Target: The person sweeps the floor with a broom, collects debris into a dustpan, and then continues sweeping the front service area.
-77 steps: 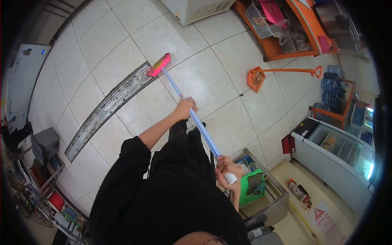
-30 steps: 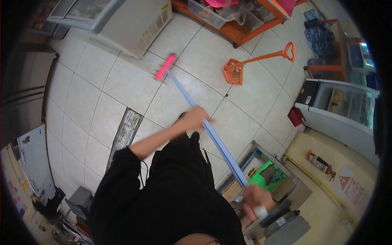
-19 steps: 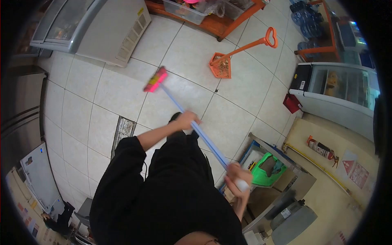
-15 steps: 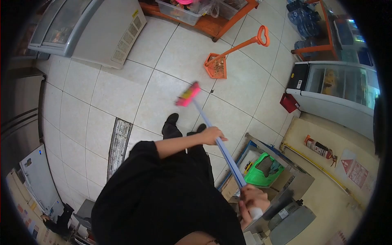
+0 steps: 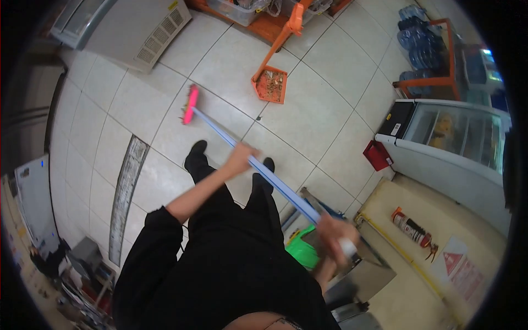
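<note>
One broom (image 5: 285, 191), likely light, stiff; left hand (image 5: 240, 159) clasps its middle, right hand (image 5: 335, 235) behind clasps end: sound holds.

Left forearm (image 5: 198, 196) diagonally forward, left grip (image 5: 240, 159) in a curl; right grip (image 5: 336, 236), also curled, beside the torso (image 5: 231, 275).

Looks like a food shop or commercial kitchen rather than a home; can't tell which of the two. Evidence: glass-topped freezer (image 5: 448, 137) at right with something yellow inside, second, vented freezer (image 5: 132, 36) at upper left, dark metallic appliance (image 5: 33, 107) at left edge. Also big blue water bottles (image 5: 417, 47) at an orange rack (image 5: 452, 66), clear plastic tub (image 5: 234, 12) on a low orange shelf (image 5: 259, 25). Pale tiled floor (image 5: 313, 126) with long metal strip (image 5: 127, 190). Fire extinguisher (image 5: 410, 226) and printed warning notice (image 5: 461, 270) on cream wall (image 5: 440, 217).
</note>
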Motion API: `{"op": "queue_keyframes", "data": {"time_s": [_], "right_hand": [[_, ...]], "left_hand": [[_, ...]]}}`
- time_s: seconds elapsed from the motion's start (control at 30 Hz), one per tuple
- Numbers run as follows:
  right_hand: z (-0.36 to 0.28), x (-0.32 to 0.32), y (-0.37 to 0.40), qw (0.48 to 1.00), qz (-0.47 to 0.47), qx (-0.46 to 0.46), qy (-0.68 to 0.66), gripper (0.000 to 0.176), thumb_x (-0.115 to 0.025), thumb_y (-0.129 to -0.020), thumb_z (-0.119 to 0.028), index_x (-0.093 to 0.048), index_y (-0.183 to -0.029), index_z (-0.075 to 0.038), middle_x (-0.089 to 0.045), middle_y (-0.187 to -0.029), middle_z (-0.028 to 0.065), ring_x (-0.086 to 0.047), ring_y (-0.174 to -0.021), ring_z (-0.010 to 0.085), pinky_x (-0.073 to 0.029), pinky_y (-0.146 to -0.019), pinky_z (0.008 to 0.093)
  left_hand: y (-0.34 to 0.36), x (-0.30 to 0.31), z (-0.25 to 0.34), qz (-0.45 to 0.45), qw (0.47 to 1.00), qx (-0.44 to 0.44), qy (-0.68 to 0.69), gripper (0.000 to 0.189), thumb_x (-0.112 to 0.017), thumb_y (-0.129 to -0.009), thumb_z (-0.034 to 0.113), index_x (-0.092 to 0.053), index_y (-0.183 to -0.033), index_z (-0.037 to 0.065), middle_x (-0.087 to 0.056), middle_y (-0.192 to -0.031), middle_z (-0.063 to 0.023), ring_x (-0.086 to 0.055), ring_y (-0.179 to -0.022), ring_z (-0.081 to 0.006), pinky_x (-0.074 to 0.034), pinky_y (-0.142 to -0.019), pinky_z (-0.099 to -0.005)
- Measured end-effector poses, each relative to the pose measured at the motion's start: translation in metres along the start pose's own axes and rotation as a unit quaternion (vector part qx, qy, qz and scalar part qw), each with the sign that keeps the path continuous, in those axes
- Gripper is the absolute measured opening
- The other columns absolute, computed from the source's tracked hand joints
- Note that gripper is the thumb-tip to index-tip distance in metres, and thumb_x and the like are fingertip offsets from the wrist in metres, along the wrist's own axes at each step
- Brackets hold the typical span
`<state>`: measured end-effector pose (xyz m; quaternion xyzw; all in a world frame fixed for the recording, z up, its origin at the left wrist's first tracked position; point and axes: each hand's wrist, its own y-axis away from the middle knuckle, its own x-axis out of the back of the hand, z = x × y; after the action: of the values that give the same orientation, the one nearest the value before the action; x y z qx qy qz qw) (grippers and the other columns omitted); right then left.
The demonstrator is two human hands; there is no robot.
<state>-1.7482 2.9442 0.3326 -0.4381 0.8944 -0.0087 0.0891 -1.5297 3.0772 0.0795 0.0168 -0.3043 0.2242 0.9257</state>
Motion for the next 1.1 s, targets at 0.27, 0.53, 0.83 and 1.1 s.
{"op": "queue_keyframes", "data": {"time_s": [0.27,0.53,0.83,1.1], "right_hand": [[-0.007,0.08,-0.002,0.99,-0.126,-0.029,0.063,0.027,-0.06,-0.071,-0.011,-0.041,-0.054,-0.001,-0.052,-0.058,0.0127,-0.046,-0.049,0.0225,-0.039,-0.054,0.0345],[-0.127,0.074,0.034,0.96,-0.207,0.145,0.119,0.02,-0.056,-0.058,0.004,-0.04,-0.048,-0.002,-0.041,-0.045,0.0065,-0.038,-0.036,0.0193,-0.032,-0.038,0.0295],[-0.158,0.095,0.094,0.961,-0.243,0.101,-0.087,0.03,-0.059,-0.064,-0.012,-0.033,-0.05,-0.011,-0.038,-0.045,0.0019,-0.033,-0.035,0.0135,-0.028,-0.037,0.0259],[0.055,0.022,0.12,0.903,-0.418,-0.091,-0.044,0.018,-0.058,-0.078,-0.01,-0.054,-0.065,0.002,-0.058,-0.069,0.0112,-0.055,-0.062,0.0244,-0.045,-0.064,0.0375]], "left_hand": [[0.003,-0.127,0.035,0.141,0.99,-0.023,-0.003,0.015,-0.062,-0.065,0.024,-0.058,-0.057,0.013,-0.06,-0.068,-0.0061,-0.059,-0.07,-0.0256,-0.04,-0.058,-0.0409],[-0.06,-0.207,0.204,-0.04,0.983,-0.028,0.175,0.038,-0.052,-0.082,0.026,-0.049,-0.051,0.003,-0.049,-0.051,-0.0173,-0.05,-0.05,-0.0361,-0.039,-0.049,-0.0435],[0.078,-0.124,0.232,0.159,0.981,0.03,0.105,0.018,-0.059,-0.072,0.017,-0.053,-0.058,0.007,-0.054,-0.058,-0.0099,-0.053,-0.063,-0.0304,-0.038,-0.066,-0.041],[0.256,-0.139,0.03,0.183,0.943,0.233,-0.15,0.027,-0.062,-0.07,0.031,-0.059,-0.052,0.012,-0.052,-0.055,-0.0106,-0.054,-0.055,-0.0299,-0.039,-0.061,-0.0452]]}}
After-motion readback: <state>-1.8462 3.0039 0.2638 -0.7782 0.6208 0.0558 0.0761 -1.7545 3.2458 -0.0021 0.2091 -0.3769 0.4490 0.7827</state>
